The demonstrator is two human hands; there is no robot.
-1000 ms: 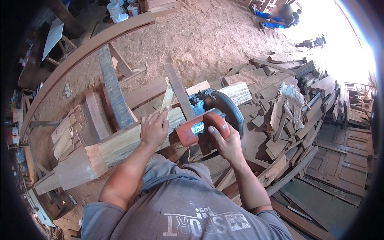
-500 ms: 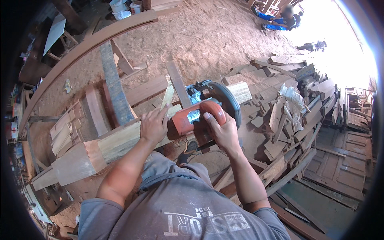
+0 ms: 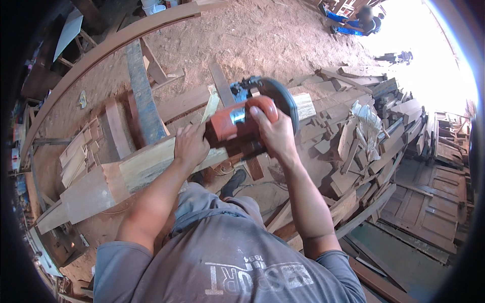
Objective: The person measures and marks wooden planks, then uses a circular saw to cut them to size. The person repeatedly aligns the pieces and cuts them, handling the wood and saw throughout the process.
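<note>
Head view — red saw blurred.

Your brightest light pours in from the upper right, glaring to blank white, while the upper-left side is dim. Motion blur smears your circular saw and softens your right hand; the blond timber reads crisper. A blur patch masks the seated person's head. Fisheye distortion bows the black-rimmed edges.

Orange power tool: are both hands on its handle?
No, only the right hand grips the tool handle; the left hand lies on the pale board.
</note>
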